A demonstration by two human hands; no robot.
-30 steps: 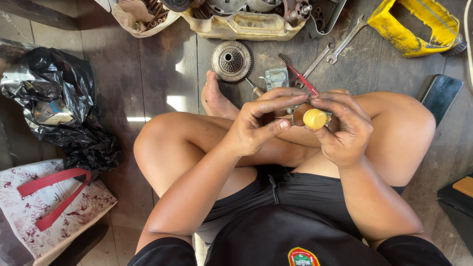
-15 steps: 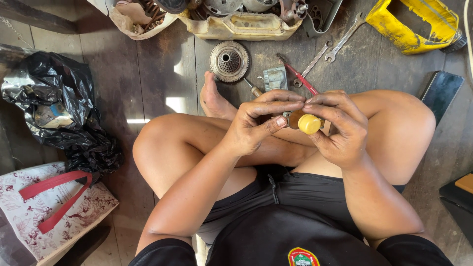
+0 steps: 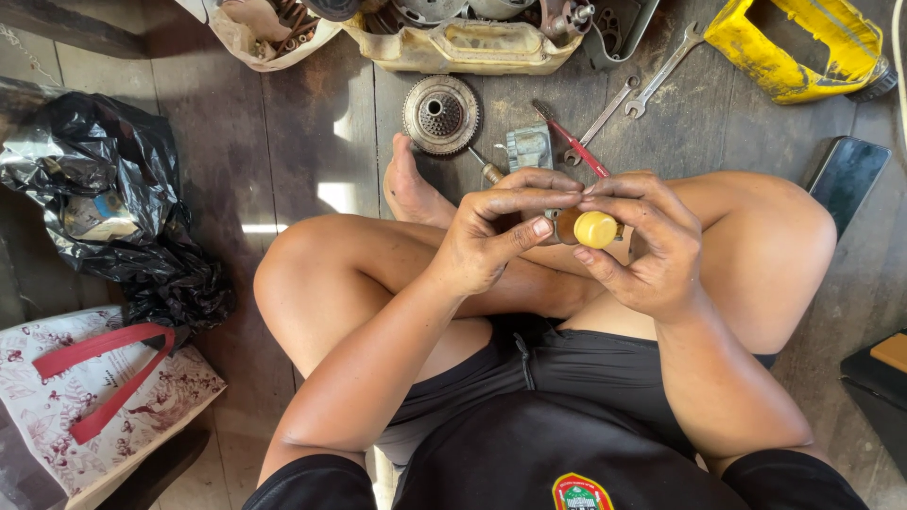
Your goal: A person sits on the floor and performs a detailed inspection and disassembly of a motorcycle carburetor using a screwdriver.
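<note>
I sit cross-legged on a dark wooden floor and hold a small brown bottle with a round yellow cap [image 3: 593,229] over my lap. My left hand [image 3: 496,236] grips the bottle's body from the left, thumb under, fingers over the top. My right hand [image 3: 647,250] closes on the yellow cap from the right. The bottle lies roughly level, cap end toward me. Most of its body is hidden by my fingers.
On the floor ahead lie a round metal clutch part [image 3: 440,114], a small grey metal block [image 3: 529,147], a red-handled tool [image 3: 578,151], two spanners [image 3: 652,80], a yellow plastic casing [image 3: 794,42] and a tray of engine parts [image 3: 463,42]. A black plastic bag [image 3: 113,208] and patterned bag [image 3: 85,397] lie left, a phone [image 3: 846,175] right.
Both hands have stayed on the bottle and shifted slightly; the yellow cap sits a little farther right and my fingers have re-gripped around it.
</note>
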